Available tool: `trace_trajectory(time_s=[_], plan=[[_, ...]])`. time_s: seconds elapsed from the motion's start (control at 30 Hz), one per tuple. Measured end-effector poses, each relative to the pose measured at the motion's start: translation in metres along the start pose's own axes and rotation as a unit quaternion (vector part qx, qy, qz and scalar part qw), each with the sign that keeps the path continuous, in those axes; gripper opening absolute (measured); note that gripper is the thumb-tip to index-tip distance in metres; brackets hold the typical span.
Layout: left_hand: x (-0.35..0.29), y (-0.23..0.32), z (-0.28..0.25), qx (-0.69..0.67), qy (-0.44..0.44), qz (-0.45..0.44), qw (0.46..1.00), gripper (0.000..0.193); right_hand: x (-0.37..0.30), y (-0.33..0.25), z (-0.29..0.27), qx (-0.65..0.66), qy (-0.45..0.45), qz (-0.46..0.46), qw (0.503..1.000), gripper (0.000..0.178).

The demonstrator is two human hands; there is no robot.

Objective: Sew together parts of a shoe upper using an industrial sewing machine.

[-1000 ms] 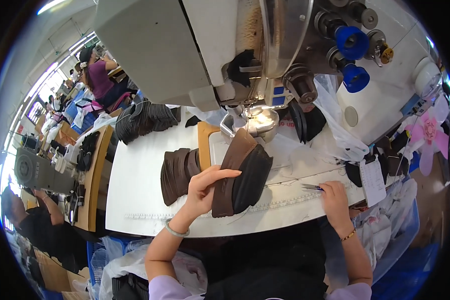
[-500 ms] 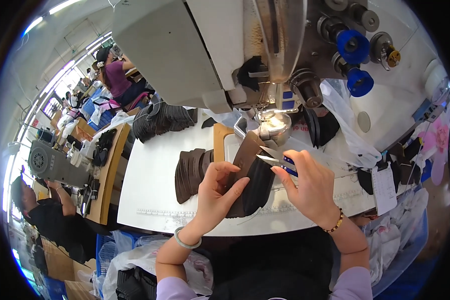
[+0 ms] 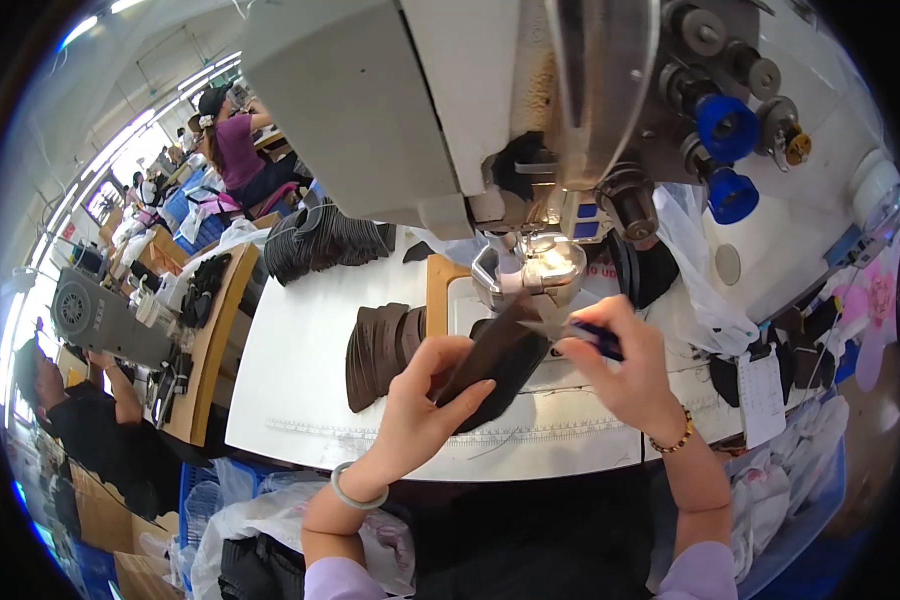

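your left hand (image 3: 422,400) grips a dark brown leather piece (image 3: 500,355), fingers curled around its lower edge, holding it tilted up above the white table (image 3: 300,380) just in front of the sewing machine (image 3: 490,120). your right hand (image 3: 625,375) pinches small snips (image 3: 570,325), their tips touching the piece's upper end. a stack of brown pieces (image 3: 380,340) lies just left of your hands.

Dark brown leather piece (image 3: 495,355), tilted, w/ small blue-handled snips (image 3: 575,328) at its top edge
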State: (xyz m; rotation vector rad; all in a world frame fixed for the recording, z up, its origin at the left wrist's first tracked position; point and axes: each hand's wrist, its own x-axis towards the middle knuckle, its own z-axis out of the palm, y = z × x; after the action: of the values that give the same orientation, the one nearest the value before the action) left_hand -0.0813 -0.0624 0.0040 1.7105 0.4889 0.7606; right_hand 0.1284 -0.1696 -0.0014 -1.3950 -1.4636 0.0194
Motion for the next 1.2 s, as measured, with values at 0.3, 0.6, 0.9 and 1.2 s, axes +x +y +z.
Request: trace_trajectory(time_s=[0.3, 0.6, 0.9, 1.2], plan=[[-0.005, 0.019, -0.001, 0.631, -0.039, 0.364, 0.684, 0.039, 0.014, 0.007, -0.034, 0.052, -0.182, 0.229, 0.955, 0.032], [-0.007, 0.016, 0.000, 0.622, -0.041, 0.366, 0.691, 0.036, 0.015, 0.012, 0.003, 0.026, -0.140, 0.106, 0.984, 0.031], [-0.009, 0.024, -0.069, 0.030, 0.276, 0.113, 0.954, 0.051, 0.014, 0.051, -0.019, 0.028, 0.023, 0.091, 0.995, 0.049], [0.012, -0.093, -0.049, 0.009, 0.198, -0.087, 0.976, 0.042, 0.042, 0.066, 0.014, 0.413, -0.021, 0.180, 0.893, 0.056]])
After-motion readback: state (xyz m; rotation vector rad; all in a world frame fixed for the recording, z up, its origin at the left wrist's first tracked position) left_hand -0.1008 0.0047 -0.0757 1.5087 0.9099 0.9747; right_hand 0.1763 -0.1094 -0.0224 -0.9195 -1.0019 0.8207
